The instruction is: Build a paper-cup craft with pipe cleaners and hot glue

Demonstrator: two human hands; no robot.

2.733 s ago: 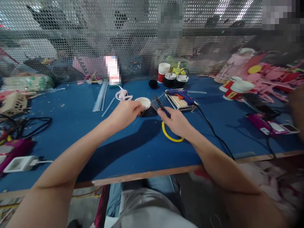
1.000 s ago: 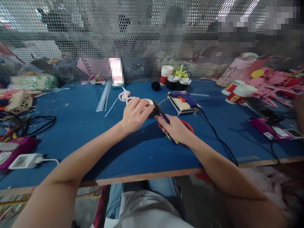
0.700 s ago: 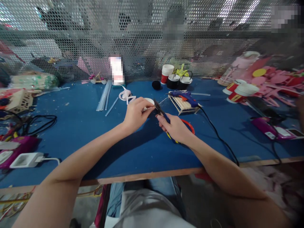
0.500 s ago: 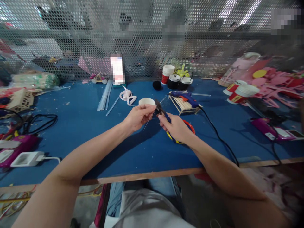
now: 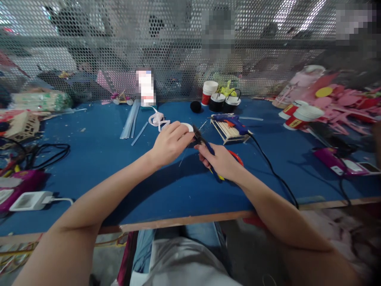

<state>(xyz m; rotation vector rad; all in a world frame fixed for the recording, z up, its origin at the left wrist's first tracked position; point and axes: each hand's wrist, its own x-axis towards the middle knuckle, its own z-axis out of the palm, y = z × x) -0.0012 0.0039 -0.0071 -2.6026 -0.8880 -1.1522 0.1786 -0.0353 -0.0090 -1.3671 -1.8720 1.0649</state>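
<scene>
My right hand (image 5: 220, 161) is closed round a pair of scissors (image 5: 205, 145) with blue, yellow and red handles; the dark blades point up and left. My left hand (image 5: 169, 143) is pinched on a thin wire-like strand (image 5: 182, 157) just at the blade tips. A small white cup (image 5: 187, 127) stands on the blue table (image 5: 98, 159) right behind my left fingers, partly hidden by them. Both hands hover close together over the table's middle.
A blue glue gun (image 5: 229, 119) rests on a stick rack, its black cable (image 5: 272, 169) running off the front edge. Black and red cups (image 5: 218, 101) stand at the back, clear glue sticks (image 5: 129, 123) and white ribbon (image 5: 157, 118) left of centre. Chargers and cables lie far left, pink craft parts (image 5: 336, 103) far right.
My left hand dropped back with the strand, uncovering the white cup, then rose again to the scissor tips and covers part of the cup. The scissors stayed nearly still.
</scene>
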